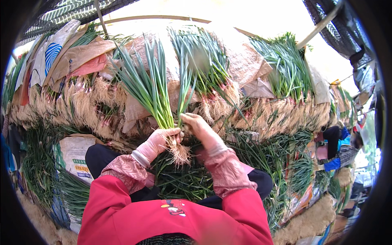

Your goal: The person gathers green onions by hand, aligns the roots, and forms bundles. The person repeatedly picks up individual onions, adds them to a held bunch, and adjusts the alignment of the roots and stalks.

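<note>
A bunch of green onions (160, 105) stands nearly upright in my left hand (160, 137), which is closed around the stalks just above the roots. Pale, stringy roots (179, 153) hang below that grip, with small whitish bulbs beside the fingers. My right hand (194, 122) pinches a thinner lot of green onion stalks (183, 88) against the bunch's right side. Its fingertips touch these stalks low down, close to the left hand. Loose green leaves (180, 180) lie beneath both hands, between my knees.
A long bank of stacked green onions (202, 67), roots facing me, runs across the front, partly covered by woven sacks (242, 64). A printed sack (76, 153) lies at left. Another person (340, 150) sits at far right beside onion bundles (301, 171). A pole (320, 24) slants overhead.
</note>
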{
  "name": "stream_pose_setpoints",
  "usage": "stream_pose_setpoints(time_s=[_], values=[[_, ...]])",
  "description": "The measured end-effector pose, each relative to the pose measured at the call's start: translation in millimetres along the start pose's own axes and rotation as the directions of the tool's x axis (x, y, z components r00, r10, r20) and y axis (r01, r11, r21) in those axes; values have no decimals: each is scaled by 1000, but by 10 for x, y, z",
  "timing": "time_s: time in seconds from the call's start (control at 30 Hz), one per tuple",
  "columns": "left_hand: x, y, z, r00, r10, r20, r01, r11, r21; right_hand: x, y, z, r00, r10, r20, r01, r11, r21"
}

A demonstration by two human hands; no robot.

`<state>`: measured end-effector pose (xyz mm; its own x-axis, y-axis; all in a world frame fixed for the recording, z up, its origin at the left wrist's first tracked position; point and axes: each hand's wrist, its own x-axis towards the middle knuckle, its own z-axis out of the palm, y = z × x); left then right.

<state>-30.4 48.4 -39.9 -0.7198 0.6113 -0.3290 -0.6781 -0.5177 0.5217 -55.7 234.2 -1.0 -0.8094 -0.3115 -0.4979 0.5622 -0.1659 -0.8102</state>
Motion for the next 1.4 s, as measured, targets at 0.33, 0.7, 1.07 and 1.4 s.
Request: stream_pose_setpoints(time_s=[0.33, 0.7, 1.07, 1.4], values=[[22, -116, 123, 886, 124, -447, 77, 911, 404, 171, 199, -25, 922, -382, -65, 91, 377, -922], [-192, 281, 165, 934, 238, -266, -155, 941, 300, -170, 982, -535, 895, -388, -220, -235, 9, -972], [-4, 234, 42, 997, 41, -69, -50, 990, -133, 283, -256, -262, 688, -696, -207, -120, 172, -978], [42, -12, -127, 979, 4, -204, 22, 992, 126, -211, 22, 53, 942, -334, -38, 151, 522, -840]])
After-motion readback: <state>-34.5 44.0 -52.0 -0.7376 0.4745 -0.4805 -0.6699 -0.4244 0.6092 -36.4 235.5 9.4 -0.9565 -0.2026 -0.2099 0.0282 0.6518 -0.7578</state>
